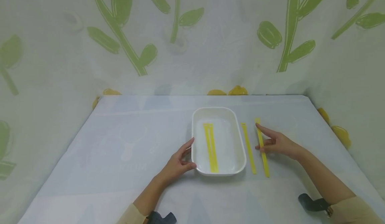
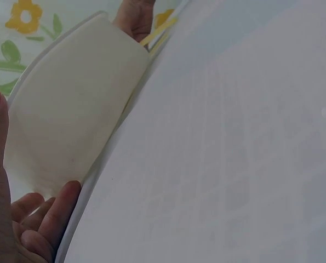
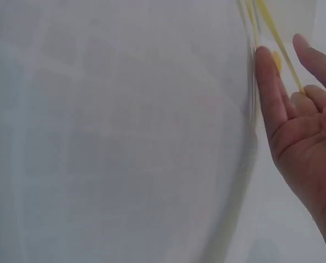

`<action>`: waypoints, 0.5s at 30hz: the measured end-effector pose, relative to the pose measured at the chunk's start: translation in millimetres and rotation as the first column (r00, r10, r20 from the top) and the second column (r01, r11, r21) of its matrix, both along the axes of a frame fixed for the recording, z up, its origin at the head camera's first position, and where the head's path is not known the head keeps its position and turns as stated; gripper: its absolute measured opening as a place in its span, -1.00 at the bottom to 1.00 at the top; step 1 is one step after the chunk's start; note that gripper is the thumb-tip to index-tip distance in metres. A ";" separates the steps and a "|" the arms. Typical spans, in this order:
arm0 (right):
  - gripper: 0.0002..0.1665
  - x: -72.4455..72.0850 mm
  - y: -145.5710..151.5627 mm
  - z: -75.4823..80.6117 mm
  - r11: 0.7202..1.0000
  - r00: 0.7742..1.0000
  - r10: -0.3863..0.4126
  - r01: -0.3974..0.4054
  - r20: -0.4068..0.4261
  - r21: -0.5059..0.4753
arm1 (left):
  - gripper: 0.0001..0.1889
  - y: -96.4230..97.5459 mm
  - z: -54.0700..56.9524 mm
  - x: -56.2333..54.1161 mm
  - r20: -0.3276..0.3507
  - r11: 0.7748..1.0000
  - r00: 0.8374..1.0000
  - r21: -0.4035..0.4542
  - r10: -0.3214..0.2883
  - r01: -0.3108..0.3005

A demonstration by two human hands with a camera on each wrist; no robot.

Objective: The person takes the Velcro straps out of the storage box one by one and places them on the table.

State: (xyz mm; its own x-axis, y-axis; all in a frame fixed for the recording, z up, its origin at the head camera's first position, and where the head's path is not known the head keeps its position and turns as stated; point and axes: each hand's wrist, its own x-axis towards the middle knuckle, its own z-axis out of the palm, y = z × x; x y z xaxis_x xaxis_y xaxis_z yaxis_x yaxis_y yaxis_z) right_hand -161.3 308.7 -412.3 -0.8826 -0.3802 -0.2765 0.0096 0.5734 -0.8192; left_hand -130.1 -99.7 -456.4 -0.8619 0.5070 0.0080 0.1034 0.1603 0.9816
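A white rectangular tray (image 1: 230, 143) stands on the table with two thin yellow strips (image 1: 214, 153) lying lengthwise inside, close together. My left hand (image 1: 177, 162) touches the tray's near left side, a fingertip at the left rim and the thumb at the near corner. In the left wrist view, its fingers (image 2: 64, 208) lie against the tray's outer wall (image 2: 75, 104). To the right of the tray, my right hand (image 1: 278, 145) pinches a yellow strip (image 1: 265, 165), with the index finger stretched toward its far end. Another yellow strip (image 1: 249, 150) lies between that hand and the tray.
A pale patterned cloth covers the table (image 1: 120, 150). Behind it and at both sides hangs a light curtain (image 1: 210, 63) with green leaves and yellow flowers. Dark straps with mounts (image 1: 314, 204) sit on both wrists.
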 end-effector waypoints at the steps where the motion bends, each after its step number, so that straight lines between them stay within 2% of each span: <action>1: 0.07 0.1 0.4 -1.0 1.000 1.000 0.010 -0.010 -0.015 -0.004 | -0.09 0.1 0.2 0.1 0.001 1.000 1.000 0.002 0.000 0.000; 5: 0.00 -0.8 1.5 -4.2 0.999 0.998 0.033 -0.034 -0.055 -0.009 | -0.10 0.4 0.9 0.4 -0.004 1.000 1.000 0.004 -0.001 0.001; 11: 0.07 -4.0 -2.1 -8.5 1.000 0.999 -0.002 0.001 -0.037 -0.026 | -0.10 0.3 4.5 1.9 -0.004 1.000 1.000 0.002 -0.004 0.004; 15: 0.10 -4.9 -6.8 -10.9 1.000 0.997 -0.022 0.021 -0.078 -0.019 | -0.11 0.6 4.8 1.8 0.003 1.000 1.000 -0.009 0.000 0.000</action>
State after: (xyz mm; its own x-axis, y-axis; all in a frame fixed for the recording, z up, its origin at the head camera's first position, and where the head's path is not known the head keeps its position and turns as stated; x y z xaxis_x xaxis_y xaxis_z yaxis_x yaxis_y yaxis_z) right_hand -166.2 301.8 -423.2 -0.9093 -0.3653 -0.1995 -0.0429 0.5591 -0.8280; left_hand -128.3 -99.1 -451.6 -0.8620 0.5069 0.0012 0.1005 0.1686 0.9805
